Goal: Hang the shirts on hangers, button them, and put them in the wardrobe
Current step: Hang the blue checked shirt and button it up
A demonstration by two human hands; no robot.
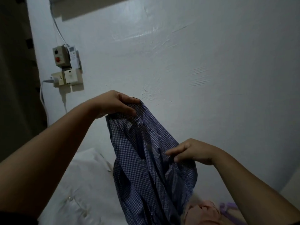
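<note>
Your left hand (117,103) is raised and grips the top edge of the blue checked shirt (151,163), thumb on the near side and fingers curled over the cloth. Your right hand (191,153), lower and to the right of that grip, pinches another part of the same shirt's upper edge between thumb and fingers. The shirt hangs in the air between the two hands and drapes down in folds, its inside facing you with a pale label showing near the middle.

Below the shirt on the left lies a white shirt (81,189) spread on the bed. Below the shirt on the right sits a bundle of pink cloth (203,211), and just right of that a purple hanger (228,208), partly hidden by your right forearm.

Behind the shirt stands a pale wall (194,62). Up and left of the shirt, the wall carries a switch box with a red button (60,56) and, beneath it, a socket (65,78) with a plug and white cable.
</note>
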